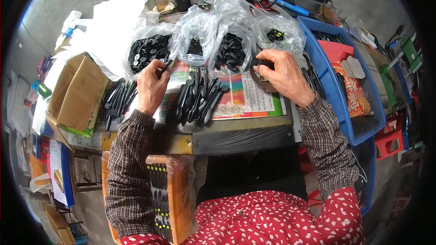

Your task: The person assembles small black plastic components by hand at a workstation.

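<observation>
My left hand (152, 85) is closed on a slim black plastic piece (167, 65), whose end sticks out past the fingertips in front of a bag of black discs (149, 51). To the right, my right hand (285, 76) is closed around a dark rounded object (263, 64); its kind is partly hidden by the fingers. That hand is over a round brown dish (262, 81) with small bits in it. Between my hands lies a pile of long black plastic parts (200, 96) on printed paper (247, 93). More slim black parts (119, 99) lie left of my left hand.
Clear bags with small black parts (229, 49) line the back. A cardboard box (77, 91) stands at left, a blue tray (347, 124) with packets at right. Below the table edge (240, 139) is an orange crate (178, 199) holding rows of black pieces.
</observation>
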Tool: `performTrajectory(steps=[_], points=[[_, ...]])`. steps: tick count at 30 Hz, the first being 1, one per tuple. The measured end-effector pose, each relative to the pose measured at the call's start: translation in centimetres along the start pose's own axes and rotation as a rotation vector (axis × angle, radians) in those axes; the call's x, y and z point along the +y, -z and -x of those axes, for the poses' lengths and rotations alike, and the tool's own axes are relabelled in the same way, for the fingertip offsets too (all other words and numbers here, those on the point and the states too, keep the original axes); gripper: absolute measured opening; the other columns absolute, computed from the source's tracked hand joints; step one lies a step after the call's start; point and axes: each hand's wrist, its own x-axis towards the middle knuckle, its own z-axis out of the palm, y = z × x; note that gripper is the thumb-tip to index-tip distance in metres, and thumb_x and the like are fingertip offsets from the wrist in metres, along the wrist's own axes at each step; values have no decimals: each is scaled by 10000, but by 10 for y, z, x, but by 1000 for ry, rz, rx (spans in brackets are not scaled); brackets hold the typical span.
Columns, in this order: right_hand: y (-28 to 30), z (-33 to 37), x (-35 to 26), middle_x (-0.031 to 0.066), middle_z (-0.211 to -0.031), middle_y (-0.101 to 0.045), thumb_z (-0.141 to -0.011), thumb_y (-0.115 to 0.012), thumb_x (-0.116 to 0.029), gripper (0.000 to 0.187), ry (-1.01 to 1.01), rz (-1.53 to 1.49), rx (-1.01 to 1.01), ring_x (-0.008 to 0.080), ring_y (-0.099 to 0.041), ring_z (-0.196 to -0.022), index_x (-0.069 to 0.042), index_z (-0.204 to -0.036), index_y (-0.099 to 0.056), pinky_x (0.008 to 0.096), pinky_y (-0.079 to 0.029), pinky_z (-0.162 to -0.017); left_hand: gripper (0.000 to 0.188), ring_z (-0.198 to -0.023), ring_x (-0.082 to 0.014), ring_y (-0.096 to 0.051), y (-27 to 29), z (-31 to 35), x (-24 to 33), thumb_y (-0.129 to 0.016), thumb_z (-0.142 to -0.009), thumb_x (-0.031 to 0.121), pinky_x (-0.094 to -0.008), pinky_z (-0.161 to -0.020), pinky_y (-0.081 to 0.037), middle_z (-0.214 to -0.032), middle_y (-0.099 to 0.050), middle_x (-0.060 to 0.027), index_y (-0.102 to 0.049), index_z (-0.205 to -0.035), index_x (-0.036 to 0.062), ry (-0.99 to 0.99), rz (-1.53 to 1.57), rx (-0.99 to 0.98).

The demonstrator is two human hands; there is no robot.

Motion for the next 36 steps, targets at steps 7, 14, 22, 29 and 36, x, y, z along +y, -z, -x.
performTrajectory(steps=[7,14,22,29,36], points=[[-14,7,-3,142,-786,-610,-772,-632,-56,197,-26,-17,-32,177,-598,-714,78,-913,-601,311,-460,-652,189,-611,-310,-584,-16,-39,-11,-655,-807,185,-382,-581,-438,-662,-592,-153,-607,-807,2,-173,-157,108],[-19,11,-6,165,-758,-604,-753,-618,-78,157,0,-31,-5,299,-600,-681,44,-852,-619,381,-457,-625,227,-708,-354,-625,-41,-61,6,-663,-804,249,-417,-599,-469,-733,-615,-179,-620,-786,28,-152,-178,29],[-15,19,-6,150,-756,-610,-754,-627,-66,160,2,-94,-6,280,-604,-677,42,-872,-633,366,-460,-618,211,-868,-377,-629,-78,-77,14,-658,-779,236,-461,-739,-495,-914,-643,-204,-653,-871,47,-115,-404,-188],[-10,27,0,142,-745,-599,-762,-625,-64,159,-28,-113,0,254,-588,-646,45,-877,-625,348,-449,-596,187,-811,-384,-623,-94,-78,1,-635,-794,219,-479,-703,-488,-851,-628,-198,-605,-854,44,-175,-450,-94],[-6,35,1,138,-748,-592,-766,-625,-60,152,-34,-142,1,244,-580,-637,49,-870,-608,348,-443,-590,244,-838,-365,-630,-87,-72,7,-732,-730,174,-446,-719,-487,-863,-662,-178,-640,-904,31,-125,-326,-47]])
